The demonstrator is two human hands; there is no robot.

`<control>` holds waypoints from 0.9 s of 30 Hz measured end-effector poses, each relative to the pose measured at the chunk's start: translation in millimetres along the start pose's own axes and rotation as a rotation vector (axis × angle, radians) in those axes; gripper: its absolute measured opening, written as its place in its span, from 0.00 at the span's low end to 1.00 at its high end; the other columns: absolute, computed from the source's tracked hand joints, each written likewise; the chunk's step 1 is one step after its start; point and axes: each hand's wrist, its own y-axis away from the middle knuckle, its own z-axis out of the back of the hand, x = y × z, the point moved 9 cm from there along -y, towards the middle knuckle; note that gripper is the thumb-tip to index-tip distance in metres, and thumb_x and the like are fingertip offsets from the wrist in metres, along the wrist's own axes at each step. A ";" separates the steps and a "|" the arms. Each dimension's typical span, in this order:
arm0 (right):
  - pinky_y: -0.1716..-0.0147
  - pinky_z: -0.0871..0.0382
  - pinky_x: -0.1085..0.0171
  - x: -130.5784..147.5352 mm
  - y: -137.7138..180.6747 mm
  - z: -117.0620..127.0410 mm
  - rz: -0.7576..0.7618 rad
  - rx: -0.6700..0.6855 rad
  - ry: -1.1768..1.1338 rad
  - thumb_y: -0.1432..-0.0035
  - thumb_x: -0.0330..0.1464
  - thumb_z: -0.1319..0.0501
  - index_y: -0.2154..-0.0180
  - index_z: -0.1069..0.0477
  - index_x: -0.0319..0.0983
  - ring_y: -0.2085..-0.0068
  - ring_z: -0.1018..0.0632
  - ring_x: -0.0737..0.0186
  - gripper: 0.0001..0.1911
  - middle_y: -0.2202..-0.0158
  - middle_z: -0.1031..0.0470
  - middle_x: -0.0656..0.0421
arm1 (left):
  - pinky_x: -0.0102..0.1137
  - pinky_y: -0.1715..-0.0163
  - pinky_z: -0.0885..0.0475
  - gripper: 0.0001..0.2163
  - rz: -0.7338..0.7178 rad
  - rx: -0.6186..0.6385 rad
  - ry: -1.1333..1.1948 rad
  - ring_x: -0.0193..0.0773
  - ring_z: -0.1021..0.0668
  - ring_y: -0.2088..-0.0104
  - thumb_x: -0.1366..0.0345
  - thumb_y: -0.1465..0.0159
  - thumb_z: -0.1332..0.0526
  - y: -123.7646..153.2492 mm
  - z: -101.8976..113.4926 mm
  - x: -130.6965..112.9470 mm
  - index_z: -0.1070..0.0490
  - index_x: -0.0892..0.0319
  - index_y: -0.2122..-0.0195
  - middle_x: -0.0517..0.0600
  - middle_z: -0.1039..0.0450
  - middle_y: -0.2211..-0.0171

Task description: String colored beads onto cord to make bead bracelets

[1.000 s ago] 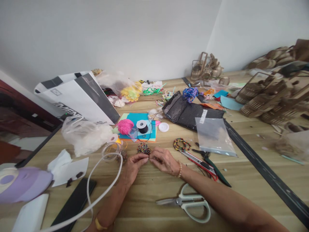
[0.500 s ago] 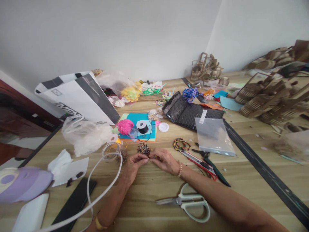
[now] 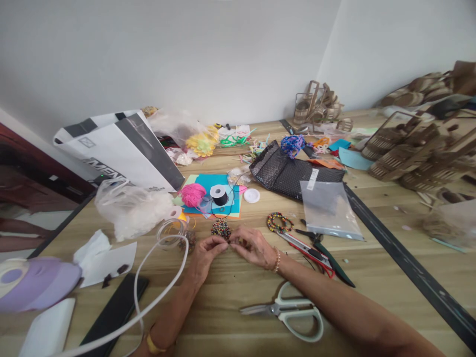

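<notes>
My left hand (image 3: 208,252) is closed in a pinch, thumb against forefinger, just in front of a small heap of multicoloured beads (image 3: 221,228). Facing it, my right hand (image 3: 255,248) is pinched too, its fingertips almost touching the left ones. What lies between the fingertips is too small to make out. A few beads show under the right palm. Behind the heap, a spool of black cord (image 3: 220,197) stands on blue paper (image 3: 233,202), with a loop of its cord coming down towards the beads. A beaded strand (image 3: 279,222) lies coiled right of my right hand.
Scissors (image 3: 280,311) lie by my right forearm. A red utility knife (image 3: 307,252) and dark-handled pliers (image 3: 334,263) are beyond it. A white cable (image 3: 163,292) arcs near my left arm. Pink yarn (image 3: 193,195), a black bubble mailer (image 3: 293,176) and bamboo baskets (image 3: 401,148) stand further back.
Both hands stay almost in place, with only a tiny shift at the fingertips. At the far left, a person's legs have moved beyond the table edge.
</notes>
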 end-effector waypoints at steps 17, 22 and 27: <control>0.71 0.34 0.69 -10.6 2.1 -8.7 -0.080 0.054 -0.074 0.38 0.33 0.45 0.67 0.32 0.37 0.71 0.29 0.67 0.08 0.72 0.29 0.59 | 0.28 0.69 0.33 0.04 -0.205 -0.049 -0.154 0.38 0.26 0.71 0.66 0.50 0.33 6.5 -2.1 -28.2 0.24 0.60 0.78 0.49 0.26 0.76; 0.70 0.34 0.68 -12.9 1.4 -5.3 -0.082 0.013 -0.050 0.37 0.33 0.46 0.67 0.32 0.37 0.71 0.28 0.66 0.09 0.71 0.28 0.58 | 0.28 0.68 0.32 0.04 -0.192 -0.076 -0.189 0.38 0.25 0.70 0.66 0.48 0.34 5.5 3.0 -21.7 0.23 0.59 0.76 0.49 0.25 0.75; 0.75 0.37 0.70 -21.6 3.3 0.9 -0.189 -0.048 -0.004 0.38 0.32 0.46 0.67 0.33 0.37 0.75 0.30 0.67 0.07 0.75 0.30 0.60 | 0.31 0.63 0.31 0.04 -0.189 -0.206 -0.268 0.41 0.24 0.68 0.66 0.48 0.35 5.5 16.2 -22.7 0.21 0.58 0.71 0.50 0.22 0.71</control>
